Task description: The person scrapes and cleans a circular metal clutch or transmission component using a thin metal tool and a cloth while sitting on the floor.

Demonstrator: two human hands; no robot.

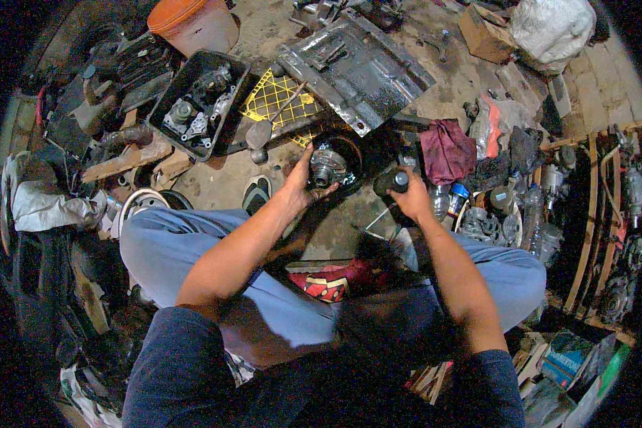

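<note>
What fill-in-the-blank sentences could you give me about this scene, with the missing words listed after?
1. The person's right hand grips a dark, round-ended object, while a round grey metal part is held in the person's ____.
2. The pale plastic bucket at the upper left has a top coloured ____.
3. The flat plastic grid beside the black rectangular tray is coloured ____.
4. Of the two hands, the crumpled maroon cloth lies nearer the ____ one.

Missing words: left hand; orange; yellow; right.
</note>
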